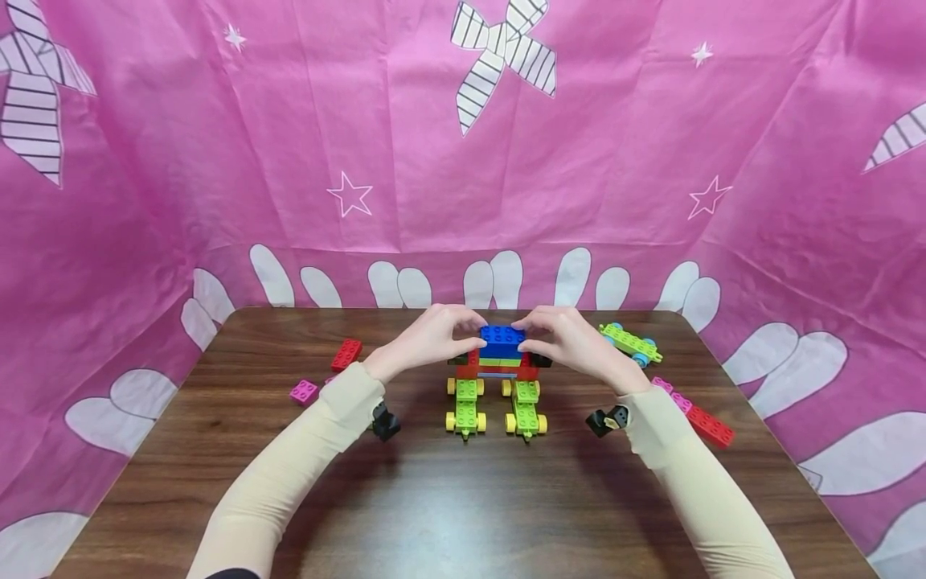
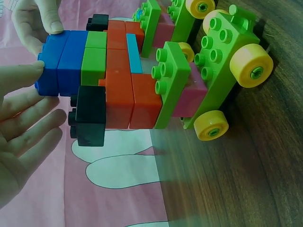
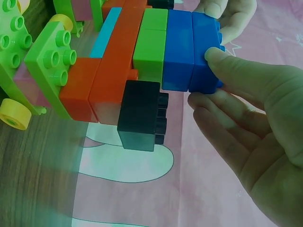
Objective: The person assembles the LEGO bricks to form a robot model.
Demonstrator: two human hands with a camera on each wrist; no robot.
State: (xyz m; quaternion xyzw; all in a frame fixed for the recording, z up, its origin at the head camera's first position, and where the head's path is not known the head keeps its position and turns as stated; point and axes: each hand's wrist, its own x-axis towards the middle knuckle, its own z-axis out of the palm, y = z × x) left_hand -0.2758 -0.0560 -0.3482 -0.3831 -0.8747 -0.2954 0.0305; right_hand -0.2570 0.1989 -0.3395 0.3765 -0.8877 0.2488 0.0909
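In the middle of the table stands a tall toy-brick build. Its top is a blue brick, stacked over another blue brick. My left hand pinches the left end of the upper blue brick between thumb and fingers. Its right end is pinched the same way by my right hand. Beneath come light green bricks, then red bricks with a black brick jutting out at each side. Two green wheeled bases with yellow wheels carry the build, with pink bricks between layers.
On the left lie a red brick and a pink brick, with more partly behind the left sleeve. Rightward are a green base with blue wheels, pink bricks and a red brick. A pink curtain hangs behind the table.
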